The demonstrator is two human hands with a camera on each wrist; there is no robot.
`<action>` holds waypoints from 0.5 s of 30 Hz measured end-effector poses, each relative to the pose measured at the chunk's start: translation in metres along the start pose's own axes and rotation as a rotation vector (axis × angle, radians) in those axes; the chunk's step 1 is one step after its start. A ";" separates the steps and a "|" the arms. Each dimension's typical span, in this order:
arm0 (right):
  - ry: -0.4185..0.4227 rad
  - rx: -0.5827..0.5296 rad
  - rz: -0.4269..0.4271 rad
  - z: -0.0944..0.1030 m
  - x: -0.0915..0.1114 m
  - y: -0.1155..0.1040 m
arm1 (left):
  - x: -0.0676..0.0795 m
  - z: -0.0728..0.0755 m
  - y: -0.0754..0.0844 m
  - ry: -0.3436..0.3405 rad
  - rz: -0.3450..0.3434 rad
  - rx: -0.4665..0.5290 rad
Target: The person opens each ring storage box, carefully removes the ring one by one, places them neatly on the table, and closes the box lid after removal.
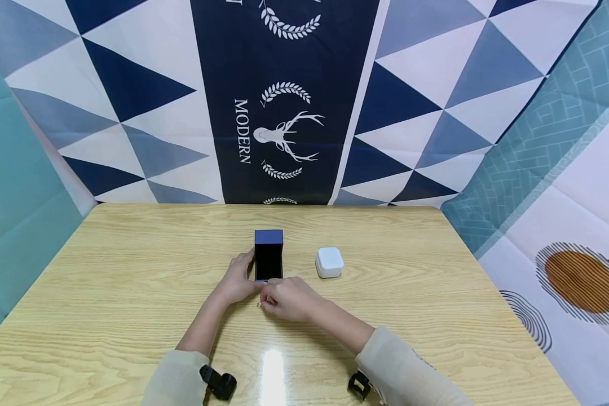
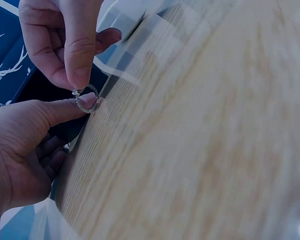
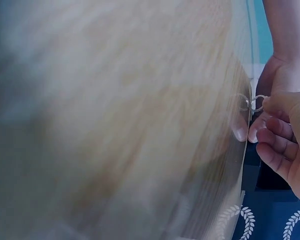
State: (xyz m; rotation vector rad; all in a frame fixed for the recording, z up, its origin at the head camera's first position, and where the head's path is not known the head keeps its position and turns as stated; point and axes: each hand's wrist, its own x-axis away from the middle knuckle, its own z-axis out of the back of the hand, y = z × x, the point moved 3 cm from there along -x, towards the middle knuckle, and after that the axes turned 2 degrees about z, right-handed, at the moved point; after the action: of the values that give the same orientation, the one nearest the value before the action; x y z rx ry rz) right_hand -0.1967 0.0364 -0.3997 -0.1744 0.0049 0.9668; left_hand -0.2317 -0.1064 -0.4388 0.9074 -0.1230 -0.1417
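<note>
A dark blue ring box [image 1: 269, 237] with a black inside stands open on the wooden table. My left hand [image 1: 238, 278] grips it from the left, fingers along its side and thumb across the front edge. Just in front of the box, my right hand [image 1: 290, 299] pinches a small silvery ring [image 2: 76, 93] between thumb and forefinger. The ring hangs upright right at the left thumb's tip in the left wrist view, and its band is set with small stones. In the right wrist view the right hand's other fingers curl loosely.
A small white rounded box [image 1: 329, 262] sits to the right of the ring box. The wooden table [image 1: 132, 254] reaches back to a patterned cloth wall [image 1: 279, 186]. Black wrist cameras [image 1: 218, 382] are strapped over both sleeves.
</note>
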 end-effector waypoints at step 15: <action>-0.052 0.082 0.030 -0.006 -0.001 -0.003 | 0.001 0.000 0.003 0.005 -0.003 0.002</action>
State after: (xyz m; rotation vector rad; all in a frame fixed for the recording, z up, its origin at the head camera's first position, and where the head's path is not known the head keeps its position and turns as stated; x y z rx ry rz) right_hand -0.1947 0.0327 -0.4054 -0.0733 -0.0007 0.9988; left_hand -0.2307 -0.1051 -0.4364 0.9098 -0.1177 -0.1420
